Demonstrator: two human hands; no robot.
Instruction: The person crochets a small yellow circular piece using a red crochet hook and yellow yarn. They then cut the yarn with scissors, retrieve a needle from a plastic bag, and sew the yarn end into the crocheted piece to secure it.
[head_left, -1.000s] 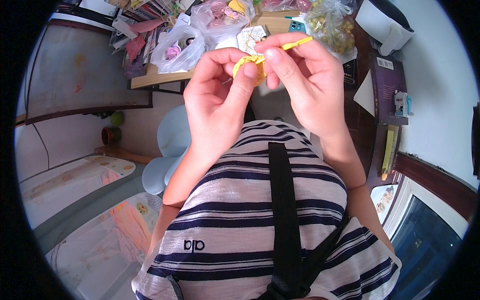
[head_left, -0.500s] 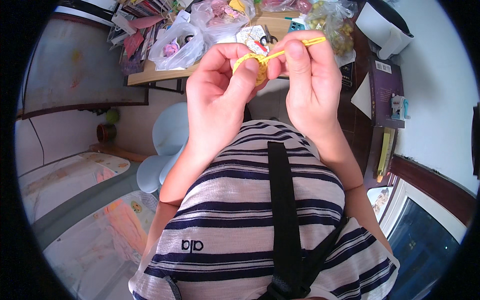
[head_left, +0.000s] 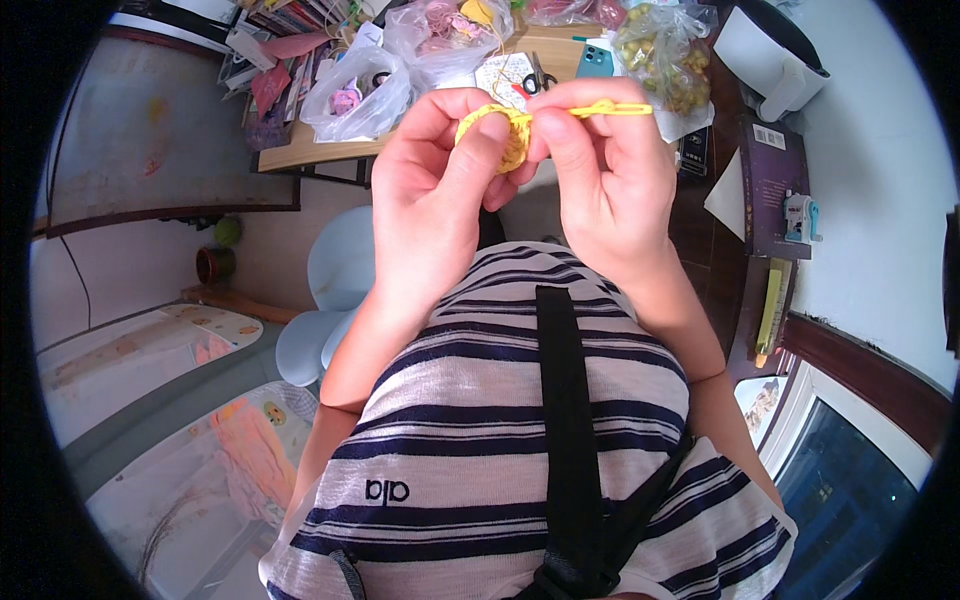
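Observation:
A small round piece of yellow crochet work is pinched in my left hand, with the thumb across its front. Closed around a slim yellow crochet hook, my right hand is just to the right of it. The hook lies nearly level, its handle sticking out past my fingers. Its tip end meets the upper right edge of the crochet piece; whether it is inside a stitch is too small to tell. Both hands are raised in front of my striped shirt, near the table's front edge.
On the wooden table are plastic bags of yarn, black scissors, a paper with writing, a phone and a bag of greenish-yellow items. A pale blue chair stands at left, a white bin-like container at right.
My right hand has moved down a little, and the hook has swung from a rising slant to nearly level. The crochet piece has shifted slightly left and stays in my left hand.

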